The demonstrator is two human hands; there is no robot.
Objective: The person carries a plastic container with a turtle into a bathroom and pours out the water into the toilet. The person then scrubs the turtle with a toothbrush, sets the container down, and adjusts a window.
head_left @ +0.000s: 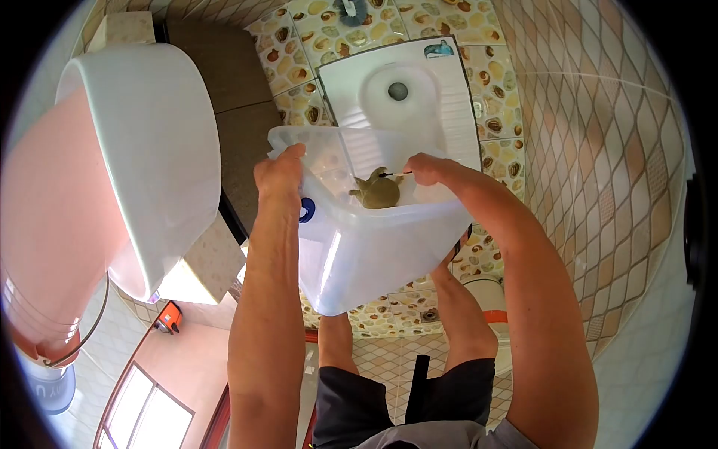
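Note:
A large translucent plastic bin [374, 258] is held tilted above the floor, its open side facing away from me. My left hand [280, 172] is closed on the bin's left rim, just above a blue latch [307, 210]. Inside the bin is an olive-brown turtle [379, 193] with its limbs spread. My right hand [425, 169] reaches over the right side, fingers pinched round the thin pale handle of a small brush [387, 175]. The brush's dark head is at the turtle's upper edge; whether it touches the shell I cannot tell.
Beyond the bin lies a white squat toilet [348, 82] set in pebble-patterned tiles. A white washbasin [168, 142] holding a pink bucket [63, 202] stands on the left. The tiled wall [583, 150] closes off the right side. A toilet brush [351, 12] stands at the far edge.

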